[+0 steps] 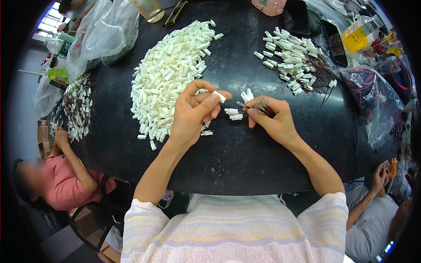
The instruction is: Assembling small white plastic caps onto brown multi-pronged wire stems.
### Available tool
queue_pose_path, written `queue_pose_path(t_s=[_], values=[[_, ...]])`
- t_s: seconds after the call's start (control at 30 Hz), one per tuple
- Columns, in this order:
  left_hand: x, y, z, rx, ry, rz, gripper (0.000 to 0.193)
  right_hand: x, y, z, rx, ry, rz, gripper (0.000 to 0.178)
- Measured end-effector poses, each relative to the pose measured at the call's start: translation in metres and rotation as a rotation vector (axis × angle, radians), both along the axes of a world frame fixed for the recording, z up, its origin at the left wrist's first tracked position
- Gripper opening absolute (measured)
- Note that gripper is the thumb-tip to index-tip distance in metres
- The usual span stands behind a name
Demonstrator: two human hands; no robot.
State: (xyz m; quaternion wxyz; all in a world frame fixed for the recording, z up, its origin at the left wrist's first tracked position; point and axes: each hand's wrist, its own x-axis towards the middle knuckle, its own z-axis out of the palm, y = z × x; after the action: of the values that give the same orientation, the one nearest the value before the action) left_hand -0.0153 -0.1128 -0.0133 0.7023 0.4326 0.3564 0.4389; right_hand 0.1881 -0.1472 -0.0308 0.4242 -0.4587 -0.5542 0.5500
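My left hand [193, 109] pinches a small white plastic connector housing [220, 97] between thumb and index finger, its other fingers curled loosely behind. Just to the right, my right hand [275, 117] is closed on a bundle of thin dark wires [263, 106] with small metal ends. Several white housings [233, 114] sit at the left of that bundle, close to my right fingertips; whether they are on wires I cannot tell. A large heap of loose white housings [169, 72] lies beside and beyond my left hand.
On the black table [210, 166], white housings with dark wires [300, 61] lie at the far right. Plastic bags [107, 35] and a yellow-handled cutter [176, 12] stand far left. Co-workers sit at both sides, one in a pink shirt [66, 179], one near an orange tool [393, 167].
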Motion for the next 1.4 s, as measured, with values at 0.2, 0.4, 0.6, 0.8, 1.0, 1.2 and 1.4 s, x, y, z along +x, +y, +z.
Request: queue_pose_path(t_s=[0.2,0.4,0.6,0.8,1.0,1.2,1.4], values=[[0.010,-0.007,0.000,-0.013,0.060,-0.014,0.013,-0.005,-0.001,0.001,0.075,-0.027,-0.020,0.007],[0.011,-0.007,-0.002,-0.003,0.079,-0.050,0.012,-0.003,-0.001,0.003,0.057,-0.047,-0.016,0.007],[0.009,-0.007,-0.003,-0.015,0.033,-0.079,0.014,-0.004,-0.001,0.001,0.035,-0.035,-0.037,0.008],[0.009,-0.005,-0.002,-0.024,-0.001,-0.092,0.012,-0.003,-0.001,0.004,0.055,-0.055,-0.045,0.008],[0.009,-0.007,-0.006,-0.012,0.016,-0.095,0.009,-0.004,-0.002,0.002,0.069,-0.043,-0.068,0.007],[0.014,-0.011,-0.001,0.054,0.162,-0.123,0.008,-0.002,-0.001,-0.002,0.066,0.023,-0.126,0.006],[0.015,-0.011,-0.004,0.111,0.202,-0.143,0.005,-0.002,-0.003,-0.002,0.045,0.035,-0.105,0.006]])
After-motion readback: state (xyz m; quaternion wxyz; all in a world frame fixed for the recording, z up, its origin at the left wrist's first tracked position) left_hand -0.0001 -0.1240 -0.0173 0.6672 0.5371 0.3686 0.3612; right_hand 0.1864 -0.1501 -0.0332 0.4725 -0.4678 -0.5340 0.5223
